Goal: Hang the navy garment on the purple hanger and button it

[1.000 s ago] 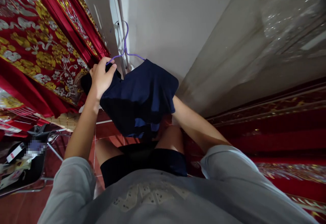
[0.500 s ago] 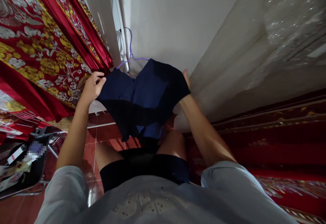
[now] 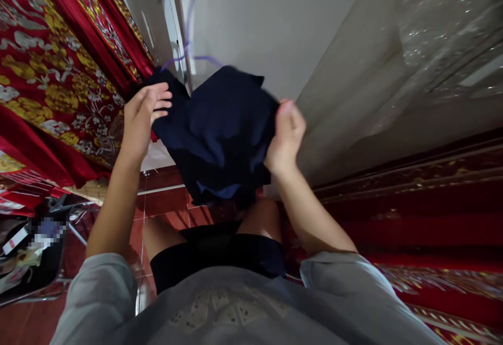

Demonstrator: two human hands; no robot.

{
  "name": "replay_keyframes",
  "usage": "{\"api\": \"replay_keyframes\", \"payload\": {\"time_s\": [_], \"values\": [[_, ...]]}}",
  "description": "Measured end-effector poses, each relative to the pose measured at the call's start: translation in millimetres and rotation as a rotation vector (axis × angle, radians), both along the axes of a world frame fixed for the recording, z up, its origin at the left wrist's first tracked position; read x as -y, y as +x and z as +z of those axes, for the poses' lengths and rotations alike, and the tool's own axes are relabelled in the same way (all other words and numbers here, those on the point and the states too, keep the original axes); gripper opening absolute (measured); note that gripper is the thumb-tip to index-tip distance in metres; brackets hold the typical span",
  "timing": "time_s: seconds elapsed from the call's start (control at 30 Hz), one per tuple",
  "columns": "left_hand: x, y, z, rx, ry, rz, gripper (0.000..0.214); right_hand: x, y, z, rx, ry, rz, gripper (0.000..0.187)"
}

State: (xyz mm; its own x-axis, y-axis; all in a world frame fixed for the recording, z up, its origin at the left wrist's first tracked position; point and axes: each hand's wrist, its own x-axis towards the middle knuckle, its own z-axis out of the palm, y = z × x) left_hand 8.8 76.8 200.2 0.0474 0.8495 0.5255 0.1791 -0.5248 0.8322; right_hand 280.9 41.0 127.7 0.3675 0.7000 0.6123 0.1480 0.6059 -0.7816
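Observation:
A dark blue short-sleeved shirt (image 3: 231, 120) hangs in front of me from a thin purple hanger (image 3: 186, 49), its lower part bunched. My left hand (image 3: 143, 117) is at the shirt's left shoulder, fingers stretched out and apart against the cloth. At the opposite side, my right hand (image 3: 286, 135) is closed on the shirt's edge, thumb pointing up. What the hanger's hook rests on is not clear; the hanger is blurred.
Red curtains (image 3: 70, 93) with gold and silver embroidery hang at left, beside a white post (image 3: 135, 15). Below them, a black chair (image 3: 43, 266) holds several small items. A pale wall (image 3: 275, 20) stands ahead, with clear plastic sheeting (image 3: 432, 46) at right.
My right hand has come out from inside the sleeve and now grips the shirt's outer edge. My left hand has moved up and its fingers have spread. The shirt has bunched and shifted upward.

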Motion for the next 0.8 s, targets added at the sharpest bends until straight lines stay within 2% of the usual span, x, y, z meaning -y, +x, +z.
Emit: {"api": "replay_keyframes", "payload": {"time_s": [0.03,0.1,0.17,0.2,0.27,0.37,0.47,0.6,0.7,0.8], "values": [[5.3,2.6,3.1,0.059,-0.097,-0.069,0.040,13.2,-13.1,-3.9,0.106,0.052,0.078,0.055],[18.5,4.3,6.7,0.173,-0.269,-0.169,0.034,32.7,-35.6,-13.4,0.411,0.151,0.411,0.054],[36.3,0.3,7.5,0.231,-0.413,-0.235,0.027,38.7,-47.5,-23.1,0.637,0.213,0.730,0.059],[46.7,-3.8,7.2,0.227,-0.482,-0.262,0.028,36.3,-49.0,-27.8,0.662,0.212,0.800,0.060],[68.3,-14.7,5.8,0.128,-0.615,-0.302,0.037,22.5,-45.2,-38.1,0.579,0.123,0.744,0.056],[93.9,-31.3,4.6,-0.183,-0.718,-0.326,0.047,-8.9,-36.0,-58.0,0.439,-0.092,0.498,0.058],[102.9,-42.8,5.8,-0.454,-0.633,-0.305,0.038,-33.5,-34.7,-79.0,0.383,-0.219,0.465,0.073],[90.5,-54.9,5.4,-0.594,-0.433,-0.224,0.031,-37.7,-33.3,-88.7,0.321,-0.388,0.660,0.056],[68.8,-63.9,-3.9,-0.557,-0.228,-0.005,0.028,-33.5,-24.1,-77.1,0.246,-0.486,0.771,0.052],[47.8,-66.9,-18.4,-0.510,0.021,0.176,0.028,-42.5,-16.7,-51.4,-0.049,-0.481,0.627,0.051]]}}
